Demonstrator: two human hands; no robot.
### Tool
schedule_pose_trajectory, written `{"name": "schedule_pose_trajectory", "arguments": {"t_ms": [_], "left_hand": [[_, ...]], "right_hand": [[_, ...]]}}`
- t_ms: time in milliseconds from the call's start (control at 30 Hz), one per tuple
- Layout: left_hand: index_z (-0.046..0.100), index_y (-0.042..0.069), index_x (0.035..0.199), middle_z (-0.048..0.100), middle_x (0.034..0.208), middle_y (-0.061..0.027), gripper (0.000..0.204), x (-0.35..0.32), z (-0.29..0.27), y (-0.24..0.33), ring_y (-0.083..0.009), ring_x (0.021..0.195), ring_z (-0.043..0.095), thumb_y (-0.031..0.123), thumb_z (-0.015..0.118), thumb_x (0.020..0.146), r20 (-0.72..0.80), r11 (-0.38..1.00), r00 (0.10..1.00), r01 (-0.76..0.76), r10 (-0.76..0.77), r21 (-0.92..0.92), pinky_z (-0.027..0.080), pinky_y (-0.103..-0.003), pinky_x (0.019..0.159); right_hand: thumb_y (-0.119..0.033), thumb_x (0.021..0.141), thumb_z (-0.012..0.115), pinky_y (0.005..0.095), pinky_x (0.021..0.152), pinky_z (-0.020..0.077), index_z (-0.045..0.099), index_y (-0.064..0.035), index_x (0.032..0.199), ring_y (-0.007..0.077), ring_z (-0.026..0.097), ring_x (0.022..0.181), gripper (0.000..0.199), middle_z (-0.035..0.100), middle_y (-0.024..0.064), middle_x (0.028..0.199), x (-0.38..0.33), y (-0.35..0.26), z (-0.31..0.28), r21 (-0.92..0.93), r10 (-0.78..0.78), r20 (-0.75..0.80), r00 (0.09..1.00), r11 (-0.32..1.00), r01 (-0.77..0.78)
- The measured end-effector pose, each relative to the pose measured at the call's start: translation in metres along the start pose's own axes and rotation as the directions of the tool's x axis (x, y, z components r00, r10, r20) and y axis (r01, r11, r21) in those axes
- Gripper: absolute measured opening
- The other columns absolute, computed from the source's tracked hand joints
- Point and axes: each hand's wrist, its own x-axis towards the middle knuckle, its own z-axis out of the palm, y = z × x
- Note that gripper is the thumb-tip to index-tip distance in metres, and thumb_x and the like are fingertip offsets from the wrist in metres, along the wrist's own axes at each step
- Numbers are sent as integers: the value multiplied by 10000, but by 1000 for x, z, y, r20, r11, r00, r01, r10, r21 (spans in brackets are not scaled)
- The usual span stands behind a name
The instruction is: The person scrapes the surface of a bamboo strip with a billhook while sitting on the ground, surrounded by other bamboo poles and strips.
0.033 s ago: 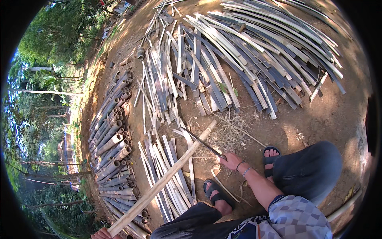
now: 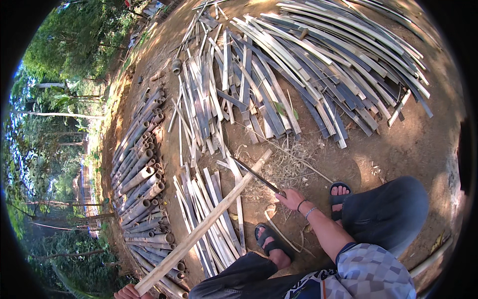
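Observation:
My left hand (image 2: 130, 292), at the lower left edge, is closed around the near end of a long pale bamboo strip (image 2: 199, 230). The strip slants up and away to the right, its far end above the ground. In my right hand (image 2: 293, 199) is the handle of a long-bladed knife (image 2: 255, 175), fingers wrapped round it. Its dark, narrow blade crosses the strip near the far end and points away to the left. Whether the edge bites into the bamboo I cannot tell.
Split bamboo strips (image 2: 328, 65) lie in large piles ahead, with a smaller bundle (image 2: 211, 219) below the held strip. Cut bamboo poles (image 2: 142, 159) are stacked at the left. Curly shavings (image 2: 286, 167) cover the ground near my sandalled feet (image 2: 273, 244). Trees stand beyond.
My right hand and the knife have shifted slightly to the right along the strip's far part. The left hand and the bamboo strip look almost unmoved.

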Motion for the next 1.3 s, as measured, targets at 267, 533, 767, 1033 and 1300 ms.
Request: {"name": "schedule_pose_trajectory", "arguments": {"t_ms": [267,533,767,1033,1300], "left_hand": [[397,110,576,329,455,-6,401,-6,-1,3,-133,381,336,374,419,876,18,999,1000,20,-19,-36,292,-260,416],[389,109,583,324,452,-9,409,-7,4,-1,-130,364,318,382,401,886,-9,999,1000,22,-23,-26,282,-264,411],[370,114,582,331,465,-16,409,-7,4,-1,-135,381,334,384,401,887,16,999,999,41,-40,-35,289,-265,423],[376,113,576,342,460,-15,415,-9,11,12,-139,388,337,388,409,886,-5,999,999,47,-47,14,292,-273,427],[394,103,581,352,462,-22,408,-7,11,8,-144,379,350,382,434,876,20,998,998,62,-61,-24,295,-281,415]], "right_hand": [[-560,869,486,471,770,467,610,38,872,397,615,859,611,627,259,841,-12,-15,-4,-32,-78,43,996,996,79],[-581,861,483,469,808,470,624,25,921,415,600,923,625,629,266,911,-9,-8,-7,-59,-31,21,999,998,33],[-567,869,486,478,785,468,616,32,923,421,604,882,615,628,269,873,-5,-8,-18,-39,63,15,998,997,-62],[-561,861,500,466,775,475,636,28,815,410,619,848,607,637,258,815,0,-11,-14,17,142,-9,990,990,-142],[-561,854,510,460,767,482,639,11,846,404,622,852,586,646,244,842,-6,-4,-11,-26,-23,-11,1000,999,23]]}}
